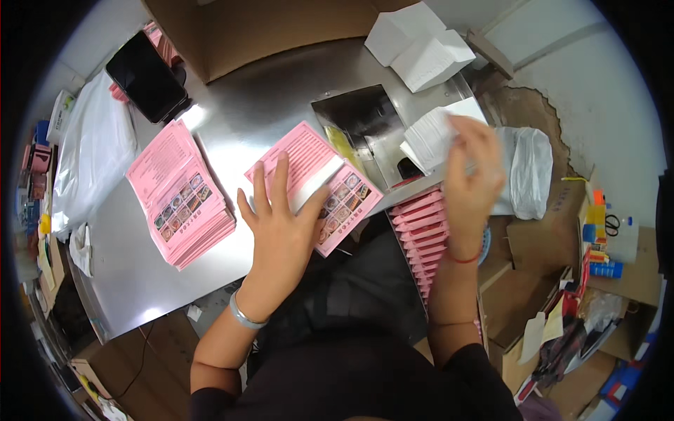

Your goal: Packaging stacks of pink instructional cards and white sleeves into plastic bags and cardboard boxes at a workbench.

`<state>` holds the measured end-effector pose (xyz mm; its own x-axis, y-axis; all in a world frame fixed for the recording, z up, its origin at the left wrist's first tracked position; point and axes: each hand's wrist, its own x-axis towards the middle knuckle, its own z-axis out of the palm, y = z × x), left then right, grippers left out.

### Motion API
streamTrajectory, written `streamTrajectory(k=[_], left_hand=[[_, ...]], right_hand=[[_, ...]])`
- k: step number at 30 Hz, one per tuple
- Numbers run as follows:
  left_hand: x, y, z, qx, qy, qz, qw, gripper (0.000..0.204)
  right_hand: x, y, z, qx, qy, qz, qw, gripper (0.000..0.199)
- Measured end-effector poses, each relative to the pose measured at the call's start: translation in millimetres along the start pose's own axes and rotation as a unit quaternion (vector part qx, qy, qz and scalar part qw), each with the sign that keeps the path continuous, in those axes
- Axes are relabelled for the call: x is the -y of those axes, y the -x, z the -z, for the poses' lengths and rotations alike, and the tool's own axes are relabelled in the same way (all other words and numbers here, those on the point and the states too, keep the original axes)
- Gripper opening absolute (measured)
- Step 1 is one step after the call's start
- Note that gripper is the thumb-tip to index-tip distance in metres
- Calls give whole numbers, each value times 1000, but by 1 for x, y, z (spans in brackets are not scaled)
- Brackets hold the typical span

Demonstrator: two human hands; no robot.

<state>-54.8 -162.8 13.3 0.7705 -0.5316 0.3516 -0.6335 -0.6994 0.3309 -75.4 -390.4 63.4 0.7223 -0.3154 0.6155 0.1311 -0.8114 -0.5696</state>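
My left hand [281,235] lies with spread fingers on a pink printed sheet [351,200] at the table's front edge. A white paper strip [317,184] crosses that sheet, between the thumb and index finger. My right hand [476,165] is raised over the right edge of the table, beside a stack of white paper slips [427,139]. Its fingers are smeared by motion, so I cannot see whether they hold anything. A thick stack of matching pink sheets [184,200] stands to the left of my left hand.
A black phone [146,77] leans at the back left, near a large cardboard box [267,35]. More white paper stacks [432,59] sit at the back right. A recess [358,116] opens in the metal table [232,105]. Pink folded packets [421,242] fill a box below my right forearm.
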Motion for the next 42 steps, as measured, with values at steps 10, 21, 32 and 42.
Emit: streamTrajectory(k=[10,21,32,42], left_hand=[[22,-40,4,90,-46,-87,991,59],[39,-13,4,108,104,-38,988,51],[14,-7,32,92,355,84,926,49],[115,6,59,-68,-231,119,963,18]], right_hand=[[-31,-11,21,75,129,-86,985,25],[42,80,-37,252,35,240,937,27],[-12,-6,-65,242,197,100,945,13],[-32,-4,-2,22,230,-43,972,19]])
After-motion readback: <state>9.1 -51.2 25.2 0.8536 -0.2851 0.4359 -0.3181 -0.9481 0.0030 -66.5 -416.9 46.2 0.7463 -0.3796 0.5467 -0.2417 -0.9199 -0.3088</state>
